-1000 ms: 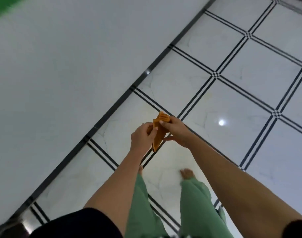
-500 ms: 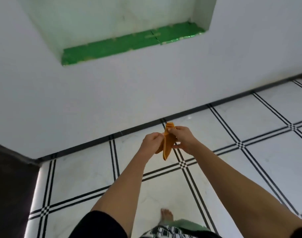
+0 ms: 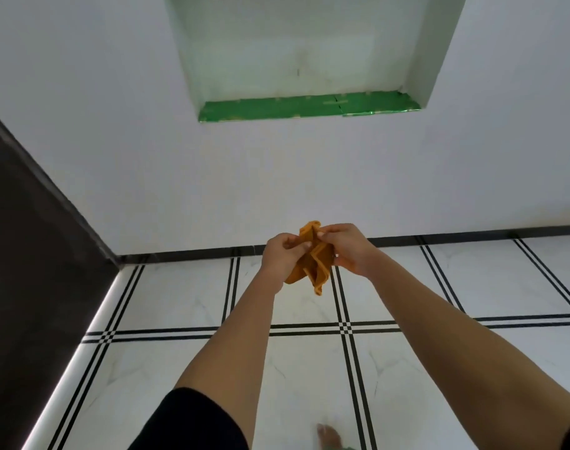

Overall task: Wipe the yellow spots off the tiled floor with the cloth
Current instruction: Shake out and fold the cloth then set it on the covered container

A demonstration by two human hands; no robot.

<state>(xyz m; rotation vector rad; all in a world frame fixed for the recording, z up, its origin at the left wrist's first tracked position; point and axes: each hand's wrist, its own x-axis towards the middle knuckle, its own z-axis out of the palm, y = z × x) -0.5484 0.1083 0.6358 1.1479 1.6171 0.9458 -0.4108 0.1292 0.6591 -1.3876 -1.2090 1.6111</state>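
An orange cloth [image 3: 317, 261] hangs folded and bunched between both hands, held out at arm's length above the floor. My left hand [image 3: 282, 258] grips its left side with the fingers curled in. My right hand [image 3: 346, 250] pinches its upper right edge. The white tiled floor [image 3: 423, 368] with black double lines spreads below. No yellow spots show on the tiles in view.
A white wall [image 3: 212, 190] stands straight ahead with a recessed niche and a green ledge [image 3: 306, 107]. A dark panel [image 3: 33, 254] closes off the left side. A black skirting [image 3: 439, 239] runs along the wall's foot. A bare foot [image 3: 329, 436] shows at the bottom.
The view has swung round to face the wall and niche squarely. The cloth, which hung as a narrow strip, is now spread wider and bunched between both hands.
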